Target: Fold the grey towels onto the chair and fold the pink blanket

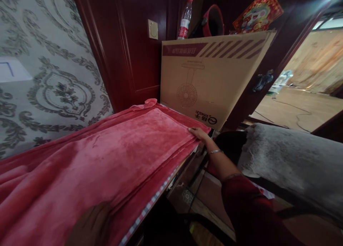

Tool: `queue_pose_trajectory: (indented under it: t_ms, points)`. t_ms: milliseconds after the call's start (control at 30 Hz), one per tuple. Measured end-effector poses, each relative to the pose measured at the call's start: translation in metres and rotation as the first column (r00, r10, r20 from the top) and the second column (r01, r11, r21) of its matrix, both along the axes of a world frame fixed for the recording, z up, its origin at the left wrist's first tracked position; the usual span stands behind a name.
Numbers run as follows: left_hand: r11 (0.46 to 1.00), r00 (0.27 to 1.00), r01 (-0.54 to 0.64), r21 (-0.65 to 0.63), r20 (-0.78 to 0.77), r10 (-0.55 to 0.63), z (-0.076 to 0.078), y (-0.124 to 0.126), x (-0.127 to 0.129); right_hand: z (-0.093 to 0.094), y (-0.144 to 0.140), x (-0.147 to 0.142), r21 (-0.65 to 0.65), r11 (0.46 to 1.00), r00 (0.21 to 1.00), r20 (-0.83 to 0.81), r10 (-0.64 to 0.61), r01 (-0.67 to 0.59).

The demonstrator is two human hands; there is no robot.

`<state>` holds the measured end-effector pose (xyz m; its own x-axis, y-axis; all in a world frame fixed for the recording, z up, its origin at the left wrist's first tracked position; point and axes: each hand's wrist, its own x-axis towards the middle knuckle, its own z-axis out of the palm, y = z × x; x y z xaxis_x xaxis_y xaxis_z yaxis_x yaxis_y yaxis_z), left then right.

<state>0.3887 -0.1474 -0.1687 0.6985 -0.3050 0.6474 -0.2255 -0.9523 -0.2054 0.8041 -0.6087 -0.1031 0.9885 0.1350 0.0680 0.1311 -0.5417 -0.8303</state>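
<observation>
A pink plush blanket point(128, 142) lies in folded layers over a table-like surface against the patterned wall. At its far right corner, my right hand point(199, 133) is closed on the folded edge, thumb on top; the other fingers are partly hidden. A metal bracelet point(215, 151) circles that wrist. My left hand point(91, 224) is in shadow at the near edge of the same fold, its fingers bent together on the cloth, fingertips hard to make out. Beneath the blanket, a checkered cloth border point(150, 205) shows along the front edge.
A large cardboard fan box point(209, 78) stands upside down behind the blanket's far end. On it are a plastic bottle point(185, 19), a red-rimmed round object point(213, 20) and a red festive picture point(258, 13). To the right, grey fluffy fabric point(292, 163) covers a seat beside the doorway.
</observation>
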Motion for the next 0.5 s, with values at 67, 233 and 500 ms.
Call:
queue_pose_trajectory:
  t_ms: [67, 233, 500]
  points:
    - [0.999, 0.999, -0.042, -0.006, -0.005, 0.042, 0.012, -0.010, 0.005, 0.003, 0.005, 0.005, -0.066, 0.997, 0.999, -0.010, -0.044, 0.043]
    - [0.990, 0.998, -0.057, 0.129, 0.013, 0.055, 0.052, -0.033, 0.011, 0.003, 0.021, 0.012, -0.245, 0.964, 0.994, -0.007, -0.105, 0.100]
    - [0.991, 0.997, -0.083, 0.105, 0.013, 0.082, 0.067, -0.045, -0.008, 0.001, 0.022, 0.004, -0.389, 0.919, 0.998, 0.019, -0.057, 0.060]
